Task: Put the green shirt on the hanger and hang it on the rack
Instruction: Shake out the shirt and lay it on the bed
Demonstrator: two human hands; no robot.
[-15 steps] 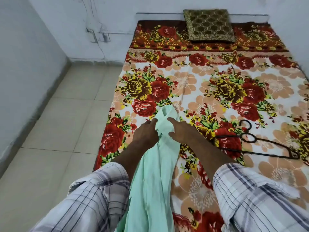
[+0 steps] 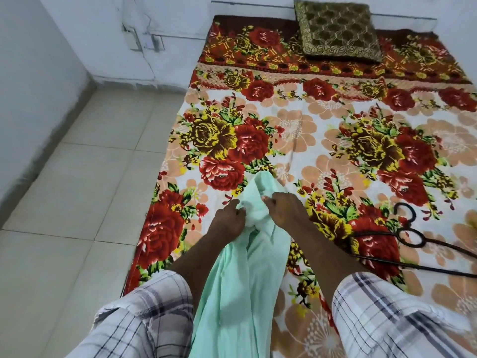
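Observation:
A pale green shirt (image 2: 240, 275) hangs bunched between my arms, its top end lying on the flowered bed. My left hand (image 2: 228, 220) grips the shirt's left side with curled fingers. My right hand (image 2: 282, 209) holds the cloth on the right side, thumb and fingers closed on it. A dark wire hanger (image 2: 410, 235) lies flat on the bed to the right of my right forearm, its hook pointing away from me. No rack is in view.
The bed (image 2: 322, 140) carries a red and yellow flowered sheet, with a brown patterned pillow (image 2: 338, 29) at its head against the wall. Pale floor tiles (image 2: 85, 192) lie to the left, bounded by walls.
Both hands have bunched the shirt's top tighter; the left hand slid slightly toward me, and the shirt's upper end now sits more crumpled between them.

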